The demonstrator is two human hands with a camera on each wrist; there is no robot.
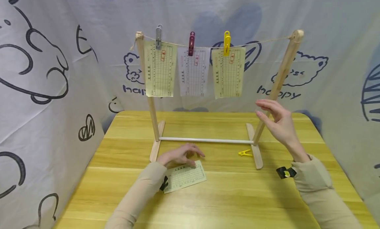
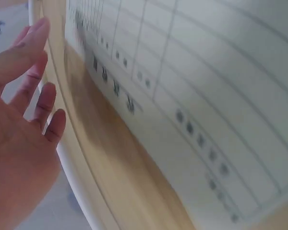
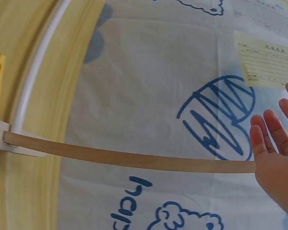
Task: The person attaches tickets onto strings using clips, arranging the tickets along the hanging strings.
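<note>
On the table lies a pale green printed slip [image 1: 186, 179], with my left hand [image 1: 181, 154] over its upper edge, thumb near the slip's corner and fingers loosely bent. In the left wrist view the slip [image 2: 182, 96] fills the right side, apart from the left hand [image 2: 26, 115]. My right hand [image 1: 277, 121] is raised by the right wooden post, fingers loosely spread and holding nothing. Three slips hang on a string: a yellowish one [image 1: 160, 70] by a grey clip [image 1: 158, 37], a white one [image 1: 193, 74] by a dark red clip [image 1: 191, 44], another yellowish one [image 1: 228, 75] by a yellow clip [image 1: 227, 44].
A loose yellow clip [image 1: 245, 153] lies beside the right foot [image 1: 254, 149] of the wooden stand. The string runs between the left post [image 1: 152, 113] and right post [image 1: 286, 65]; a white rod [image 1: 205, 140] joins their bases. Patterned cloth [image 1: 190, 11] surrounds the table [image 1: 207, 206].
</note>
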